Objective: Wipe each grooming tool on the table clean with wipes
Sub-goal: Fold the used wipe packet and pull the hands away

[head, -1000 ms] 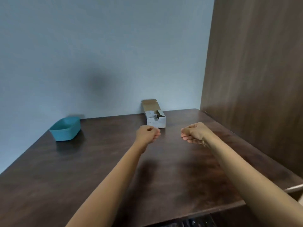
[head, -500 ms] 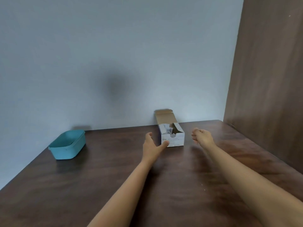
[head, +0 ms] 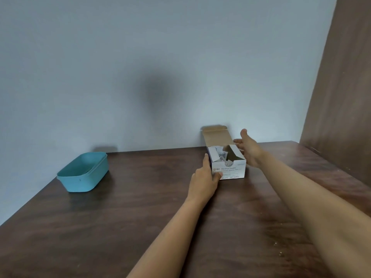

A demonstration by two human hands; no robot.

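Plainly, the box of alcohol swabs (head: 228, 171) is what matters now. It sits on the dark wooden table (head: 140, 217) at about one o'clock from the person, close to the wall, with its lid flap (head: 216, 136) standing up at the back and the top torn open. Small sachets (head: 219, 156) show loosely inside.

The left hand (head: 202, 177) lies against the box at its nine o'clock side, fingers laid straight along the wall and the thumb touching the lower front corner. It braces the box rather than clasping it. The right hand (head: 248, 149) is spread wide at the box's three o'clock side, thumb up and palm facing the carton. Whether it touches the wall cannot be told.

The carton is probably light thin card, so it would slide or tip easily and dent under a hard squeeze. Steadying it low on the side walls looks sounder than pulling on the flap. A sachet is likely slick, flat and nearly weightless, best pinched by an upstanding corner through the opening.

A teal tub (head: 84, 181) stands well apart at ten o'clock. Its inside is hidden, and no grooming tool is in sight.
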